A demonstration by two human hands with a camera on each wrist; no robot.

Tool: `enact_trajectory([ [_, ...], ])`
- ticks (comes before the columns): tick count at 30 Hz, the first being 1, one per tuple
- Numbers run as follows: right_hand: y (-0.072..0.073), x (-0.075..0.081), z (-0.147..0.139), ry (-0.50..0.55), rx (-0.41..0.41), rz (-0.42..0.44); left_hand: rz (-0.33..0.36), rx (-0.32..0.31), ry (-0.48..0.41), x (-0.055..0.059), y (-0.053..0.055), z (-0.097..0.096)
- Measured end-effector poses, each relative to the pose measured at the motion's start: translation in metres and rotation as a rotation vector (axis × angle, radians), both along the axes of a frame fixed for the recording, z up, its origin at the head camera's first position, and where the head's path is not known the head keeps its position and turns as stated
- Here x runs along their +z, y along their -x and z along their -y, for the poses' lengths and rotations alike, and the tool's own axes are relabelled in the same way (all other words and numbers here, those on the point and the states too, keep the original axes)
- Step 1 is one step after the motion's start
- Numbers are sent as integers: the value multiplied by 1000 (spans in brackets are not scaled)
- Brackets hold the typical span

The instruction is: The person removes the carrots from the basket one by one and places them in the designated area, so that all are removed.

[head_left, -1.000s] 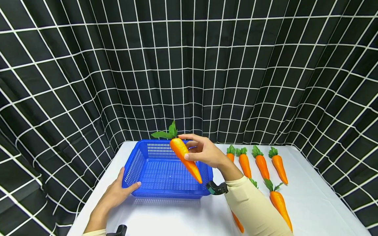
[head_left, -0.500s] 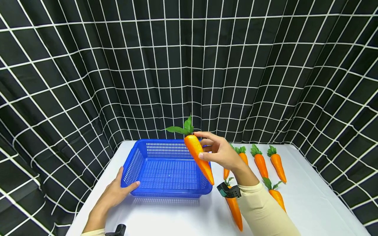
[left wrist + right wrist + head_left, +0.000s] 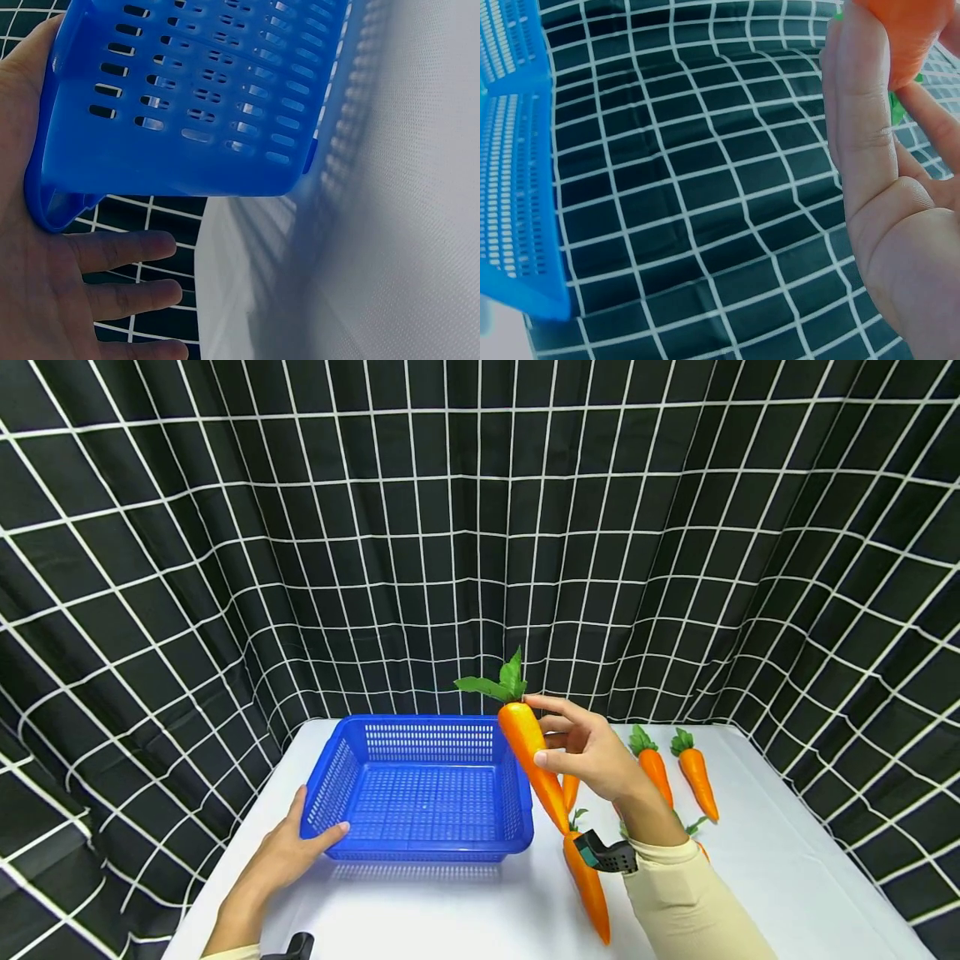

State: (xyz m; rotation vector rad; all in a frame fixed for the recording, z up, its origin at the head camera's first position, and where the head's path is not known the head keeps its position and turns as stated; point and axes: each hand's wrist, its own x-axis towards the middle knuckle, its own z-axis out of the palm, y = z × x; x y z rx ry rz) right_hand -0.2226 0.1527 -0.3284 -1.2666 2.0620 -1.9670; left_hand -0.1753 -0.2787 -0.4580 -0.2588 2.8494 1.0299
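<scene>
My right hand (image 3: 592, 753) holds an orange toy-like carrot (image 3: 529, 750) between thumb and fingers, above the table by the basket's right edge. Its green leaves point up and away, its tip down and toward me. In the right wrist view only part of this carrot (image 3: 915, 36) shows behind the fingers. A blue perforated plastic basket (image 3: 420, 847) stands on the white table. My left hand (image 3: 279, 853) rests against its front left corner. In the left wrist view the left hand's fingers (image 3: 135, 298) are straight beside the basket wall (image 3: 165, 161), and the rim lies against the hand.
Another carrot (image 3: 587, 887) lies right of the basket. Farther right are two more carrots, one nearer (image 3: 654, 770) and one at the far right (image 3: 697, 783). Others are partly hidden by the right arm. A black curtain (image 3: 480, 543) with a white grid surrounds the table (image 3: 420, 914).
My right hand has moved right with the carrot, from over the basket to its right edge and beyond. The left hand keeps its place at the basket's corner; the head view shifts slightly.
</scene>
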Motion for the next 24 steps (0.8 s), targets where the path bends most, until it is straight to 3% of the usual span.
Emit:
enact_trajectory([
  [12,-23,0,-40,-77,-184,-81,3,0,0,0,-1,0],
  [20,-32,-2,-64,-44,-203,-59,18,0,1,2,-2,-1],
  [24,-36,-4,-77,-67,-267,-91,20,-4,0,3,-2,0],
])
